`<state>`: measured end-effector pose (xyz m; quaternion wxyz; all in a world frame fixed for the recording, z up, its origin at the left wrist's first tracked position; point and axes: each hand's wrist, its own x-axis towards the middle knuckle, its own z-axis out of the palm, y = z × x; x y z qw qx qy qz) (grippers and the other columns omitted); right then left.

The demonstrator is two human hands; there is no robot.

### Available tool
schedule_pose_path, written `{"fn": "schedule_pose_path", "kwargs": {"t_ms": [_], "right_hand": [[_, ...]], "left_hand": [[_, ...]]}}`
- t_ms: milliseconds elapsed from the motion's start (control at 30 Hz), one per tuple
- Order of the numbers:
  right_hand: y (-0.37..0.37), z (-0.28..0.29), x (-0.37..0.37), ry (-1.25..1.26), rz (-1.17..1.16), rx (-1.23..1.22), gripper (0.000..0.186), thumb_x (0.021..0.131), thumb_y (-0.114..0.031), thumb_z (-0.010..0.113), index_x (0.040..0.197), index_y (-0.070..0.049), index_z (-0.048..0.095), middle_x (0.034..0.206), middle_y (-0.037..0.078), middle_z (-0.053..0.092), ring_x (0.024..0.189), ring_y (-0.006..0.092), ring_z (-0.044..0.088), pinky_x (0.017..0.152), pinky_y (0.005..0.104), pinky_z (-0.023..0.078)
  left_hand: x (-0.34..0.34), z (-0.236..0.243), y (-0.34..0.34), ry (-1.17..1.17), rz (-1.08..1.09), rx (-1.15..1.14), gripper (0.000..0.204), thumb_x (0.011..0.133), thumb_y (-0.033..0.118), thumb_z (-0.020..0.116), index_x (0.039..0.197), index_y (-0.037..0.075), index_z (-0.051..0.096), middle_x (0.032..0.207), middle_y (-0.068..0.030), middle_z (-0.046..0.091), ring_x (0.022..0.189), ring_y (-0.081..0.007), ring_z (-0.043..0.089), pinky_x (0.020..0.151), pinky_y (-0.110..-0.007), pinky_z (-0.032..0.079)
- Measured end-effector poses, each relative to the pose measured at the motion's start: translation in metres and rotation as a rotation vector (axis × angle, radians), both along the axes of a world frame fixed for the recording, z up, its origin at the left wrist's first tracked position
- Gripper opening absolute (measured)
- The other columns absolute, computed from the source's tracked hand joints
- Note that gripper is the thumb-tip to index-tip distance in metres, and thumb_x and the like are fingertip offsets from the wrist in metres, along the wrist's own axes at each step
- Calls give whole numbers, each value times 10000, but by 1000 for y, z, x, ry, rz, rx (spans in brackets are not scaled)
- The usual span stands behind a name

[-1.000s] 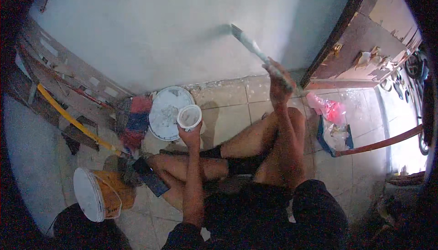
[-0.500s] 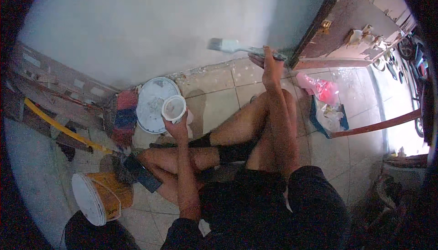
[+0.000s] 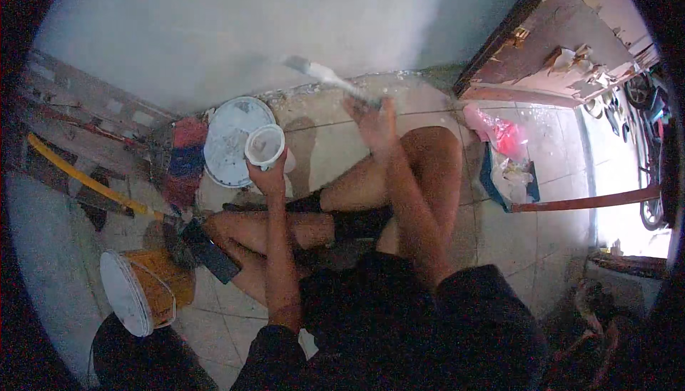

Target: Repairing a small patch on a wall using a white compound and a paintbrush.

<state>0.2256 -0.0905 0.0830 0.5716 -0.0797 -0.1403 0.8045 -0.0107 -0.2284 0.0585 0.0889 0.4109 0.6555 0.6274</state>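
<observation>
My right hand (image 3: 374, 121) is closed round the handle of a paintbrush (image 3: 327, 75), which is smeared by motion. Its bristles point left, close to the pale wall (image 3: 250, 27). In my left hand (image 3: 268, 174) I grip a small white plastic tub (image 3: 265, 145) by its side, with its open mouth facing up. What the tub holds is hard to make out. Beneath and behind it, a round white lid (image 3: 227, 141) with grey smears lies on the tiled floor by the wall.
A yellow bucket with a white lid (image 3: 146, 291) stands at the lower left. A dark phone-like slab (image 3: 209, 252) rests by my left leg. Pink plastic bag (image 3: 499, 134) and a blue-edged dustpan (image 3: 499, 188) lie to the right, near a worn door (image 3: 531, 41).
My right hand has swung the paintbrush left and somewhat nearer to me, away from the door side. My left hand still holds the tub, slightly shifted in view.
</observation>
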Motion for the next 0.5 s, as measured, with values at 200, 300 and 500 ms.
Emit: {"fn": "schedule_pose_path", "kwargs": {"t_ms": [200, 300, 500], "right_hand": [[-33, -13, -57, -47, -326, -478, 515, 1046, -375, 363, 1290, 78, 381, 1248, 247, 488, 1165, 377, 539, 1062, 471, 486], [-32, -25, -87, -32, -434, -526, 445, 1048, -305, 373, 1270, 80, 394, 1267, 232, 483, 1176, 366, 535, 1061, 451, 490], [-1, -110, -89, -952, -904, -107, 424, 1021, -276, 453, 1238, 87, 427, 1272, 174, 504, 1164, 302, 554, 1048, 394, 500]], "left_hand": [[14, 9, 9, -111, -87, 37, 722, 688, 206, 898, 1265, -36, 538, 1232, -165, 610, 1151, -281, 579, 995, -416, 442], [3, 9, 0, -27, -6, -53, 713, 692, 198, 894, 1266, -34, 540, 1235, -161, 608, 1156, -283, 578, 1001, -410, 439], [51, 24, 34, -108, -96, -21, 729, 689, 203, 894, 1277, -28, 530, 1262, -159, 589, 1177, -278, 561, 1013, -408, 428]]}}
